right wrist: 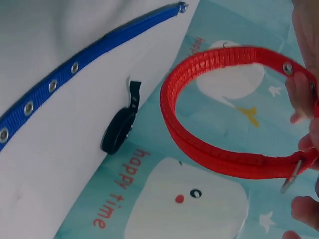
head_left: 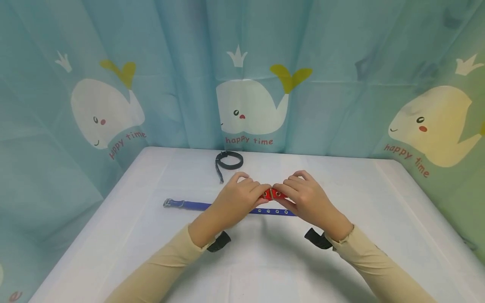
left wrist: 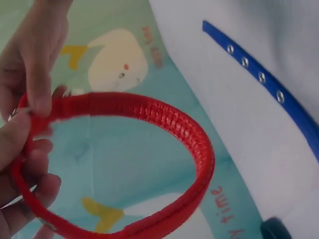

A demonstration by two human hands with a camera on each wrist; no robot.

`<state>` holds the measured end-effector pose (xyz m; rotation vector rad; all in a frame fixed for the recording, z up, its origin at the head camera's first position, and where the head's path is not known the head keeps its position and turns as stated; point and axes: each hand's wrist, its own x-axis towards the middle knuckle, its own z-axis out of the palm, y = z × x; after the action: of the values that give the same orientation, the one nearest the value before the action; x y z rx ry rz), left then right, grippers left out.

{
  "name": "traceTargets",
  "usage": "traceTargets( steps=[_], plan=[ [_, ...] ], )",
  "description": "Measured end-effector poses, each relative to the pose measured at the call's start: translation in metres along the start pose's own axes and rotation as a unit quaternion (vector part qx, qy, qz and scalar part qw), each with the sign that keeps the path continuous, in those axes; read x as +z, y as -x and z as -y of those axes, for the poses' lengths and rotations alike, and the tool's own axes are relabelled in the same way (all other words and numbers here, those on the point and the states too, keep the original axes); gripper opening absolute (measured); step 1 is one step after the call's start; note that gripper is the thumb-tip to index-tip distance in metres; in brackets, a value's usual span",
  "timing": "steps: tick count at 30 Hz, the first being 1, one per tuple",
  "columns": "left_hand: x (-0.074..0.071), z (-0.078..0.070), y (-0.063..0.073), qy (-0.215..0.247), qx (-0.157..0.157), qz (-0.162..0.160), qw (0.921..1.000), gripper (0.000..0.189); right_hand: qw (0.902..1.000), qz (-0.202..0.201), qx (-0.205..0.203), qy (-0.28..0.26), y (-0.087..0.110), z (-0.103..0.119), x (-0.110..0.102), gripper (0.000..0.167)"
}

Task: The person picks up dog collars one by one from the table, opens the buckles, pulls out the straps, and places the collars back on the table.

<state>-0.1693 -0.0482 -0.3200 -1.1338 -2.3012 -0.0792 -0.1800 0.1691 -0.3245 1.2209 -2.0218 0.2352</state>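
plain long beige sleeves [head_left: 166,265] with creased cuffs [head_left: 191,240] and a short black strap [head_left: 219,242] beside each

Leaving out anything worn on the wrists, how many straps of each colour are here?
Red looped strap with metal eyelets, held by the left hand and right hand: 1
Long blue strap with metal eyelets, on the white table: 1
Coiled black strap, on the table: 1
Total: 3

Fingers [right wrist: 306,209] hold a red collar [right wrist: 217,162] (curved into a loop), apart from a blue strap [right wrist: 95,52] and black strap [right wrist: 118,130].
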Motion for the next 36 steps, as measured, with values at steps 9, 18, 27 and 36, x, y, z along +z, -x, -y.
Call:
traceTargets(
  steps=[9,18,27,36],
  plan=[
    [-0.007,0.004,0.001,0.026,-0.023,0.013,0.9993,0.031,0.9999,0.002,0.012,-0.006,0.002,-0.004,-0.003,0.036],
    [0.003,-0.003,-0.002,0.046,-0.007,-0.090,0.9949,0.030,0.9975,-0.035,0.031,-0.053,0.000,0.001,0.004,0.037],
    [-0.004,0.006,0.004,-0.007,-0.028,-0.049,0.9984,0.043,0.9963,-0.057,0.052,-0.039,0.002,-0.002,-0.002,0.039],
    [-0.003,0.008,0.002,0.030,-0.029,-0.071,0.9966,0.026,0.9967,-0.063,0.027,-0.044,-0.002,-0.004,0.001,0.032]
  ],
)
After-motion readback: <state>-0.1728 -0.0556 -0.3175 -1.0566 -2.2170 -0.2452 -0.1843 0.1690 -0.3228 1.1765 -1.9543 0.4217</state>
